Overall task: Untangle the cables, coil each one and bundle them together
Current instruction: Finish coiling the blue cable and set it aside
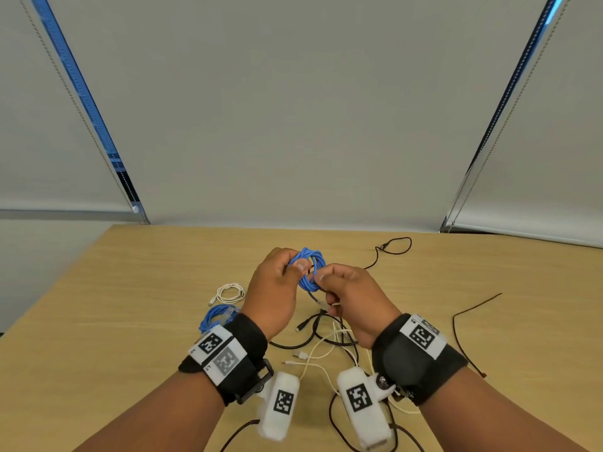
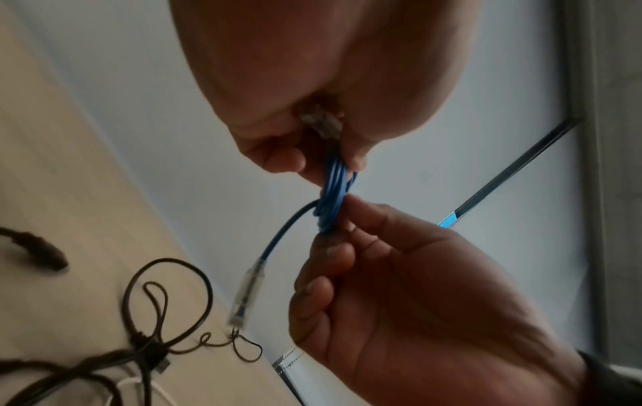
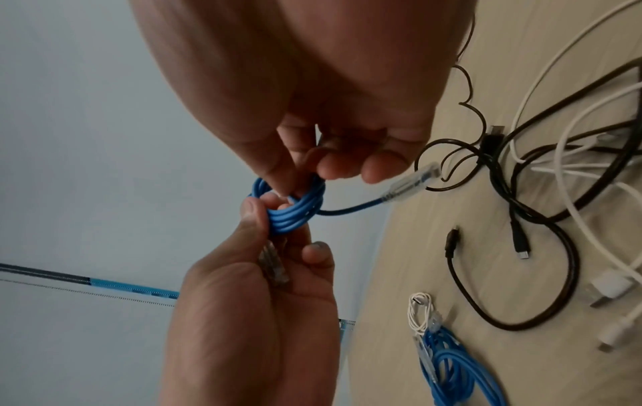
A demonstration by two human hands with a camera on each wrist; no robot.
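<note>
A small coil of blue cable (image 1: 311, 265) is held above the table between both hands. My left hand (image 1: 295, 264) grips its left side with thumb over the loops, and one clear plug (image 3: 274, 266) lies in that palm. My right hand (image 1: 323, 278) pinches the coil's lower right side. The cable's free end with the other clear plug (image 2: 245, 296) hangs loose from the coil (image 2: 331, 197). Under the hands lies a tangle of black and white cables (image 1: 326, 340).
On the wooden table (image 1: 130, 305), left of my hands, lie a second blue coil (image 1: 217, 316) and a small white coil (image 1: 230, 292). A thin black cable (image 1: 393, 246) loops at the back. A brown cord (image 1: 463, 334) trails on the right.
</note>
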